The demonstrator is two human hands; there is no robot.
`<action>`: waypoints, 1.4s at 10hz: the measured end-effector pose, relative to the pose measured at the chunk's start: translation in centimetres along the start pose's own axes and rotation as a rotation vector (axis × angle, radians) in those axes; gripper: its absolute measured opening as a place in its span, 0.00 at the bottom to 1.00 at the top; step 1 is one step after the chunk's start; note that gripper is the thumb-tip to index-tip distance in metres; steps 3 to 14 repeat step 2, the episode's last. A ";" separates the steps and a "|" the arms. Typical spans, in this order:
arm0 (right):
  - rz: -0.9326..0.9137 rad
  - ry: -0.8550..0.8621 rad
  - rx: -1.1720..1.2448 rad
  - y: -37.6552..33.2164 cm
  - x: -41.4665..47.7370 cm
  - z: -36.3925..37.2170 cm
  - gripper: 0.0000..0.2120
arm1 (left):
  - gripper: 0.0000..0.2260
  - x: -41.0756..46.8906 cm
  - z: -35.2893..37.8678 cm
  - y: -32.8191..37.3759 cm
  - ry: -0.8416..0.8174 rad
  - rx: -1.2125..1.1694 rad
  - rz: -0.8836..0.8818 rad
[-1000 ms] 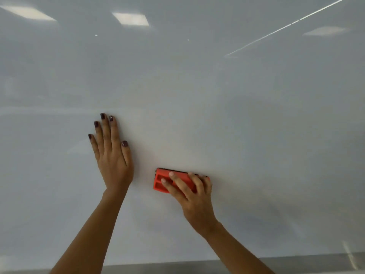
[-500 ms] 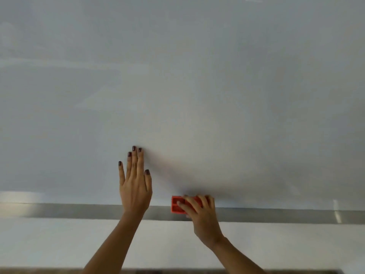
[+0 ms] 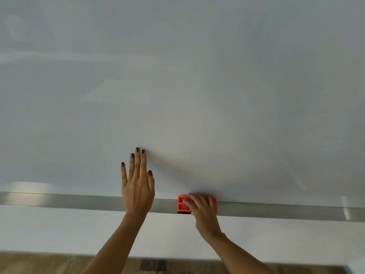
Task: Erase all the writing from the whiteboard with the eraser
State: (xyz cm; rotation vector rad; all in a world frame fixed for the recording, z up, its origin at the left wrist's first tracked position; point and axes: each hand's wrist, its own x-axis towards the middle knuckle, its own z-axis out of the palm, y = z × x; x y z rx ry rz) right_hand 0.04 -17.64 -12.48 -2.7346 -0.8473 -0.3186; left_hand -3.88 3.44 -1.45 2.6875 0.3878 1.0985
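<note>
Orange eraser (image 3: 185,205) under curled right hand (image 3: 203,209) at whiteboard (image 3: 217,95) frame; left hand (image 3: 137,189) flat, fingers spread.

The place looks like an office, meeting room or classroom, though the view is too narrow to tell which. A large glossy white whiteboard (image 3: 197,86) fills nearly the whole view, edged along the bottom by a brushed grey metal frame strip (image 3: 69,201), and it hangs on a plain white painted wall (image 3: 59,230). Below the wall runs a band of brown wood-grain floor (image 3: 49,264), and soft pale reflections lie across the board's shiny surface.
</note>
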 end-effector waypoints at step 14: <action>-0.046 0.225 -0.011 0.0 0.1 0.1 0.21 | 0.25 -0.4 0.2 0.4 0.062 0.031 0.032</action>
